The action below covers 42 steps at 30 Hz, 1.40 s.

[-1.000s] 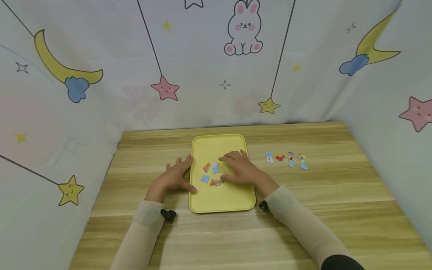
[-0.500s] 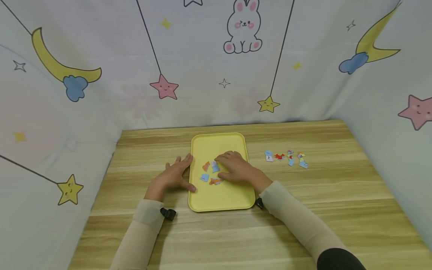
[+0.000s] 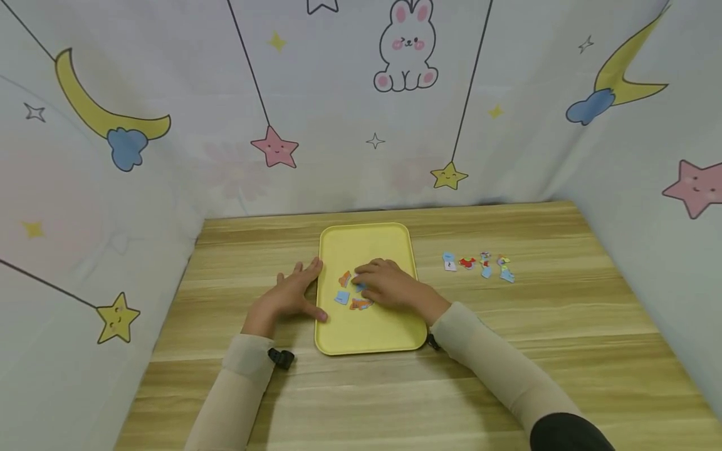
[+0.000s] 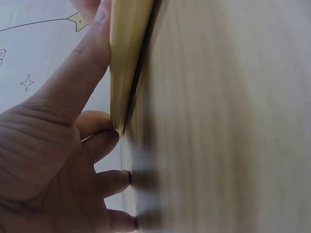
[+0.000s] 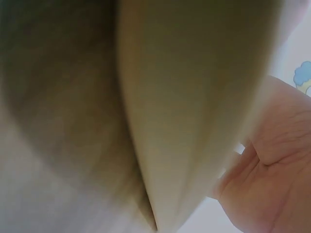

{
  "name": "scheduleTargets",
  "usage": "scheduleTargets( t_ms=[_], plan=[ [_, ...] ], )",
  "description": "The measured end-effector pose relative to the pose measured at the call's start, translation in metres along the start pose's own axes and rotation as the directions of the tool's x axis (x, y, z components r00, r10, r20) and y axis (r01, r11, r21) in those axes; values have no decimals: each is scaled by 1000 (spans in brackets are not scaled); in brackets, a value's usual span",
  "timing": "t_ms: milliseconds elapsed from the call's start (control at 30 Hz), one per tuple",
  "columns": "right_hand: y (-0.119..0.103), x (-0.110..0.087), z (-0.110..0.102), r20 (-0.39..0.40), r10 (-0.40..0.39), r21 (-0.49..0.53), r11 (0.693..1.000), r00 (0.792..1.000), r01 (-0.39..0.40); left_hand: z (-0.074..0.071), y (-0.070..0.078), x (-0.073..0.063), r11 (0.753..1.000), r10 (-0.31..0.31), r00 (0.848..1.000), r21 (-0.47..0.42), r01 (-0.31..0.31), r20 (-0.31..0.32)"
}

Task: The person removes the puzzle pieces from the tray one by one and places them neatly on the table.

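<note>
A yellow tray (image 3: 366, 338) lies on the table with several small puzzle pieces on it. My left hand (image 3: 287, 294) rests at the tray's left edge, fingers spread; in the left wrist view its thumb (image 4: 80, 73) lies along the rim. Over the middle of the tray, my right hand (image 3: 392, 285) has its fingers and thumb closed about a blue and pink puzzle piece (image 3: 360, 287), mostly covered. Around it lie an orange piece (image 3: 345, 279), a light blue piece (image 3: 341, 297) and a longer orange piece (image 3: 360, 304). The right wrist view shows mainly the tray's side and the palm.
Right of the tray, several puzzle pieces stand in a row on the wooden table (image 3: 564, 351), among them a blue and white one (image 3: 449, 261) and a red one (image 3: 467, 263). A curtain (image 3: 338, 181) printed with stars and moons surrounds the table.
My right hand has moved left over the tray, and its fingers have drawn in onto the blue and pink puzzle piece. The left hand has stayed at the tray's edge.
</note>
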State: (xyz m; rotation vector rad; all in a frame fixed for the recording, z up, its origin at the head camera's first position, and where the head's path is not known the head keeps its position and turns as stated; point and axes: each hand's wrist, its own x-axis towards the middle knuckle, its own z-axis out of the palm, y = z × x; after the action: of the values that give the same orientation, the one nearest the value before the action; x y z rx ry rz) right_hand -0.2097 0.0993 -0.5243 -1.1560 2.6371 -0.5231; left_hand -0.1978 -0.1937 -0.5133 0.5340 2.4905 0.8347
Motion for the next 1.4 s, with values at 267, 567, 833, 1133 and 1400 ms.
scheduleTargets(
  t_ms=[267, 567, 833, 1133, 1400],
  plan=[
    [-4, 3, 5, -17, -40, -65, 997, 999, 39, 0, 1, -1, 1000, 1, 1000, 0, -1, 2],
    [-3, -4, 4, -47, -36, -103, 994, 998, 31, 1, 1, -1, 1000, 6, 1000, 1, -6, 1],
    [-4, -11, 2, -91, -60, -106, 993, 994, 50, 2, -2, 1, 1000, 5, 1000, 2, -5, -1],
    [-5, -22, -2, -112, -47, -122, 992, 993, 33, 2, -3, -1, 1000, 10, 1000, 12, -10, -10],
    [1, -33, -6, -163, -22, -147, 989, 986, -2, 0, -2, 0, 1000, 20, 1000, 18, -20, -9]
  ],
)
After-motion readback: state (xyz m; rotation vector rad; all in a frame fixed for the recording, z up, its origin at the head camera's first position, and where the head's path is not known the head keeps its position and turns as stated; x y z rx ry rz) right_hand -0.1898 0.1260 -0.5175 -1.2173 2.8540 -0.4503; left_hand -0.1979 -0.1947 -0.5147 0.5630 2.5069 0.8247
